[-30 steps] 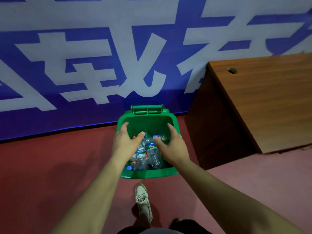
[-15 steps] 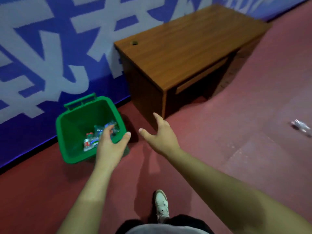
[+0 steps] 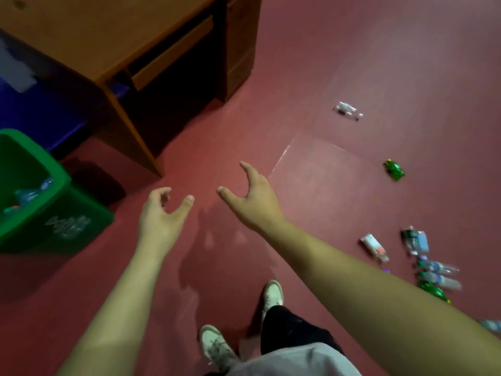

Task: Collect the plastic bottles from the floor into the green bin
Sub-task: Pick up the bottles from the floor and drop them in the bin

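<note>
**Bin part-filled, a scatter of bottles left to fetch**

A few clear plastic bottles already lie inside the green plastic bin. So the job is under way, though by my reckoning it is a long way from done.

Well apart from the bin, out across the dark red floor, I count at least eight more. Most sit in one cluster far from the bin:
- a clear bottle with an orange label;
- a crumpled bottle with a blue label;
- a pair of clear bottles lying side by side;
- a dark green bottle right against that pair;
- one more bottle, barely in sight and farther from the bin again.

Two strays lie on their own, just as far from the bin: a small green bottle and a crushed clear bottle.

Neither hand has hold of anything. The left grip hangs near the bin, fingers loosely curled, thumb out. The right grip, on the side away from the bin, is spread wide and reaches towards the scatter. I would say several more trips lie ahead.
</note>
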The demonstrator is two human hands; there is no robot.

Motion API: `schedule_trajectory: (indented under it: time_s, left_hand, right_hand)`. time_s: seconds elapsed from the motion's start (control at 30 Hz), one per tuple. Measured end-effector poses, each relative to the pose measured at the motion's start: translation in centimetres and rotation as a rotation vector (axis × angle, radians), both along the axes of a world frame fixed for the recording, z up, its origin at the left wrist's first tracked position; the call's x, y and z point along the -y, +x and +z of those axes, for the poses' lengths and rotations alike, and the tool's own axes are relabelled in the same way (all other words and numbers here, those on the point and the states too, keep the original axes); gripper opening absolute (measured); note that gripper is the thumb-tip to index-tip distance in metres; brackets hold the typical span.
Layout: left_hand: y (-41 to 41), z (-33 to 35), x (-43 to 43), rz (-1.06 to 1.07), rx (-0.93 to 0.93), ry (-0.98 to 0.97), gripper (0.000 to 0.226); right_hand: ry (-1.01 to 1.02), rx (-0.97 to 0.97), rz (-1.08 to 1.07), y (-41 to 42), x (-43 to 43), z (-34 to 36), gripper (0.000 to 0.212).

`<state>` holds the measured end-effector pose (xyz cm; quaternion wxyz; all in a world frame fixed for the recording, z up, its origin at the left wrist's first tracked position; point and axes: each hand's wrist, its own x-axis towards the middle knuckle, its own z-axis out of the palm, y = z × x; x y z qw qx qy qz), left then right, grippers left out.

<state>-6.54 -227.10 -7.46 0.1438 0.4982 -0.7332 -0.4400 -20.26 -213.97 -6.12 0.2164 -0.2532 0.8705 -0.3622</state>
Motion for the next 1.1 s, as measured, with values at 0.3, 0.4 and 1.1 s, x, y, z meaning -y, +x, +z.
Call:
schedule_trajectory:
  time_s: [0.3, 0.4, 1.1]
  left_hand:
    - [-22.0, 0.6, -15.0, -0.221, -0.019, -0.061, 0.05]
    - [-30.1, 0.8, -19.8, -0.319, -0.013, -0.104, 0.051]
    - [-94.6, -11.6, -21.3, -0.934, 0.106, -0.265, 0.057]
  right_hand:
    - [0.017, 0.01, -0.163, -17.7, -17.8, -1.6, 0.087]
    - [0.038, -0.003, -0.245, -24.7, -23.2, -2.4, 0.087]
    - [0.232, 0.137, -0.89, -76.8, -36.3, -17.3, 0.086]
